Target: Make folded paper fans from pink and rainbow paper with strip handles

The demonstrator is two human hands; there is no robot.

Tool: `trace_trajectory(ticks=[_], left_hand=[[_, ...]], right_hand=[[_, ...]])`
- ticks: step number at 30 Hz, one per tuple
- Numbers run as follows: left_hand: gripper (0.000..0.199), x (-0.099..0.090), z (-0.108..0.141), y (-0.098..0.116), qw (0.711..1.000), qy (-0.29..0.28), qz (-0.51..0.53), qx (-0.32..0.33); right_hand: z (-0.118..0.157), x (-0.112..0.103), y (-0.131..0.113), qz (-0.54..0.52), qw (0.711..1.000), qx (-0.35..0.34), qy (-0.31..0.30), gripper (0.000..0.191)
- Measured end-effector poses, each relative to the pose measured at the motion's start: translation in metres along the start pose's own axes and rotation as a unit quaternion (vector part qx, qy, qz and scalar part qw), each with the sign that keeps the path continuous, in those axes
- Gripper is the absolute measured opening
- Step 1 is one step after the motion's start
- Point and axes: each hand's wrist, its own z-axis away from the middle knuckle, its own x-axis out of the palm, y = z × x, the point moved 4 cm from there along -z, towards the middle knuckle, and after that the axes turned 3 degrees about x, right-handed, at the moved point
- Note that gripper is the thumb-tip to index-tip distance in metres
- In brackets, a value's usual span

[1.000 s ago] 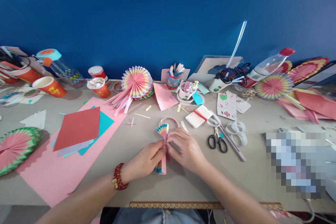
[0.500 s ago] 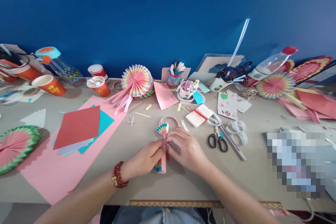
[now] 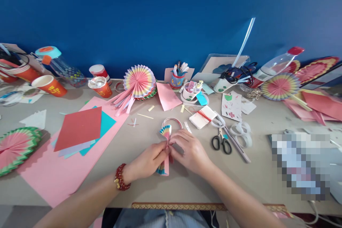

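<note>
A pleated strip of folded paper [image 3: 166, 131], pink with blue and yellow edges, is pinched at its middle between both hands. Its upper end fans out slightly above the fingers, and its lower end hangs below them. My left hand [image 3: 149, 158], with a red bead bracelet [image 3: 122, 177] on the wrist, closes on the paper from the left. From the right, my right hand [image 3: 188, 149] has its thumb and fingers together at the same spot. Just behind the paper lies a ring-shaped roll [image 3: 179, 122]. Black-handled scissors [image 3: 221, 143] rest right of my right hand.
Coloured sheets [image 3: 80, 126] lie on large pink paper [image 3: 66, 171] at the left. Cups, including an orange one [image 3: 53, 86], and a finished paper rosette [image 3: 139, 82] stand along the wall. Tape rolls [image 3: 244, 135] and a plastic bottle [image 3: 275, 66] are at the right.
</note>
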Motion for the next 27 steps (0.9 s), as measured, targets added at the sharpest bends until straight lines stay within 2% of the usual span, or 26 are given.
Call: trace_trajectory(ticks=[14, 27], left_hand=[[0.027, 0.0044, 0.0006, -0.0012, 0.999, -0.003, -0.039, 0.011], [0.033, 0.0019, 0.0000, 0.0004, 1.000, -0.008, 0.001, 0.003]], right_hand=[[0.0001, 0.0007, -0.0005, -0.001, 1.000, 0.013, 0.023, 0.016], [-0.0001, 0.0001, 0.0013, -0.007, 1.000, 0.013, -0.001, 0.014]])
